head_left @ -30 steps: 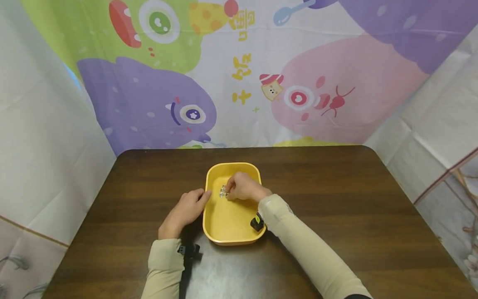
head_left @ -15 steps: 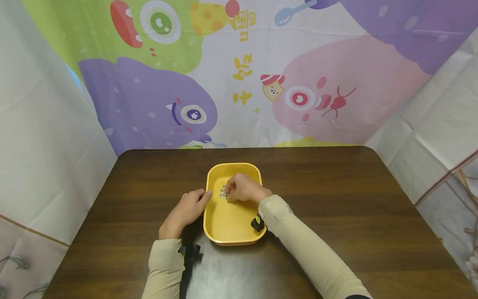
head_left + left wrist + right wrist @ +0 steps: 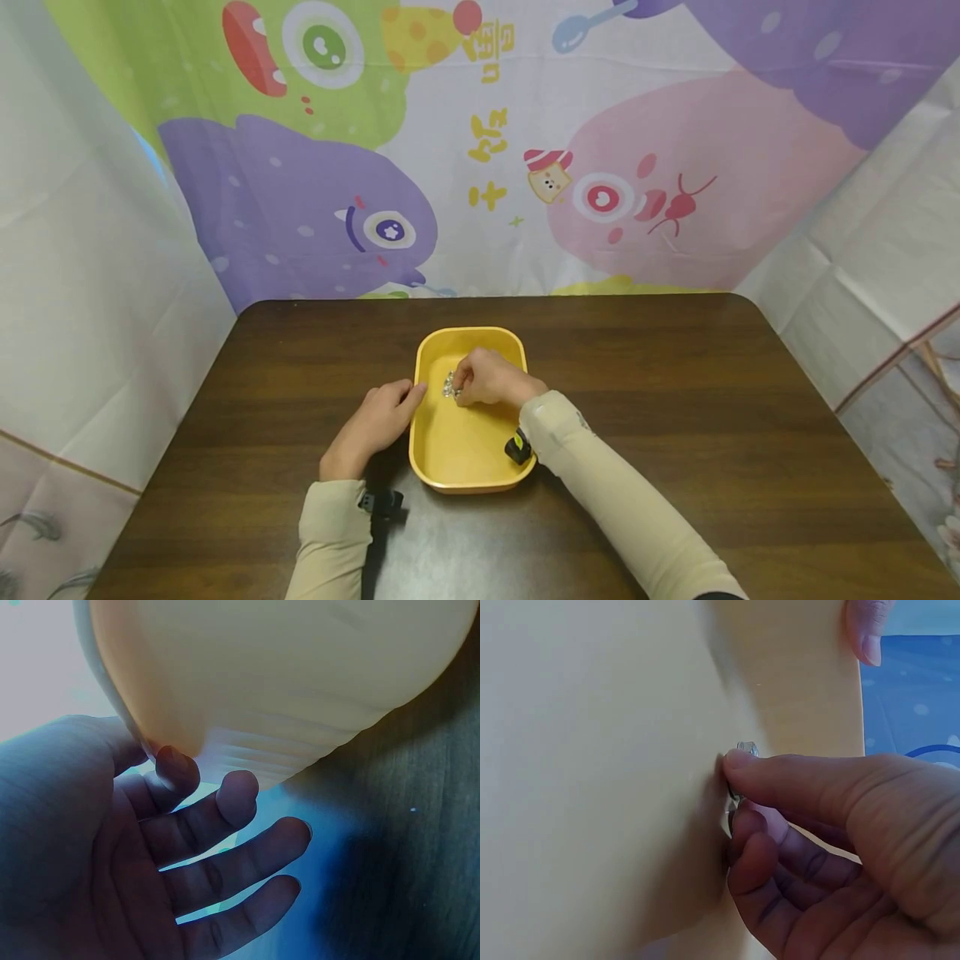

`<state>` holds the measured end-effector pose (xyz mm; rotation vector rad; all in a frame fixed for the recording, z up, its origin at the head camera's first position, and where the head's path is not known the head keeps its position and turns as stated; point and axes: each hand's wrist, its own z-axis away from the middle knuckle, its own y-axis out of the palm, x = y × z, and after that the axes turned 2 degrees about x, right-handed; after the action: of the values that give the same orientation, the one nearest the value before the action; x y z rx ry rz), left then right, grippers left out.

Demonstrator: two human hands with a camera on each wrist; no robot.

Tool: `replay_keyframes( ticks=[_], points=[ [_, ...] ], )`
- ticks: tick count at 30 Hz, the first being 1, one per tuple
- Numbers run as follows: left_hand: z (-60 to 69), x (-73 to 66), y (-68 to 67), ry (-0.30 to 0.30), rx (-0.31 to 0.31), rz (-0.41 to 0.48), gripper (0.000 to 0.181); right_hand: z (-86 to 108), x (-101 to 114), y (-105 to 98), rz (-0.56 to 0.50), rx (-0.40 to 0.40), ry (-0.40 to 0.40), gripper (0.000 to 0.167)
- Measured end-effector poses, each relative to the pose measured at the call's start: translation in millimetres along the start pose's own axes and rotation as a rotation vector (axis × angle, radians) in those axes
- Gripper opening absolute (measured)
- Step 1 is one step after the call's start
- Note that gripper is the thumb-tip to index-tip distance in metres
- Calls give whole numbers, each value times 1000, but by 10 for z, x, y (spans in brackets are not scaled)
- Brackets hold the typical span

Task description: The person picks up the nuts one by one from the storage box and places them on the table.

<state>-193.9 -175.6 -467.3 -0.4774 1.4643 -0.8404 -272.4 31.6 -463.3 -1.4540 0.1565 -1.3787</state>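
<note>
A yellow rectangular tray (image 3: pixel 468 450) with rounded corners sits on the table. My left hand (image 3: pixel 375 421) pinches its left rim, the thumb inside and the index finger against the outer wall; the other fingers hang apart from it in the left wrist view. Inside the tray, towards the far left, lies a small cluster of clear, shiny glass-like beads (image 3: pixel 447 384). My right hand (image 3: pixel 487 377) reaches in from the right, and its thumb and fingertips pinch a clear bead (image 3: pixel 748 748) down at the tray floor. The fingertips hide most of that bead and part of the cluster.
The dark wooden table (image 3: pixel 675 417) extends on all sides of the tray. A printed cartoon curtain (image 3: pixel 480 250) hangs behind its far edge, with pale sheets at both sides. Small black cameras are strapped to both wrists.
Both hands and the tray keep their places. The whole head view has shifted very slightly to the right; nothing else visibly differs.
</note>
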Motion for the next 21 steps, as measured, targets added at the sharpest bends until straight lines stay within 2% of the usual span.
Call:
replay_keyframes(
  ticks=[7, 14, 16, 19, 21],
  points=[
    [4, 5, 4, 3, 5, 8, 36, -4, -2, 5, 5, -3, 0, 11],
    [10, 27, 5, 53, -27, -4, 37, 14, 23, -1, 46, 4, -52, 9],
    [8, 30, 5, 52, -30, -8, 38, 20, 34, -9, 52, 13, -69, 9],
    [4, 24, 0, 42, -22, -6, 38, 32, 53, -30, 28, 19, -81, 8],
    [3, 22, -2, 30, -11, -9, 38, 43, 67, -52, -24, 25, -80, 8]
  ],
)
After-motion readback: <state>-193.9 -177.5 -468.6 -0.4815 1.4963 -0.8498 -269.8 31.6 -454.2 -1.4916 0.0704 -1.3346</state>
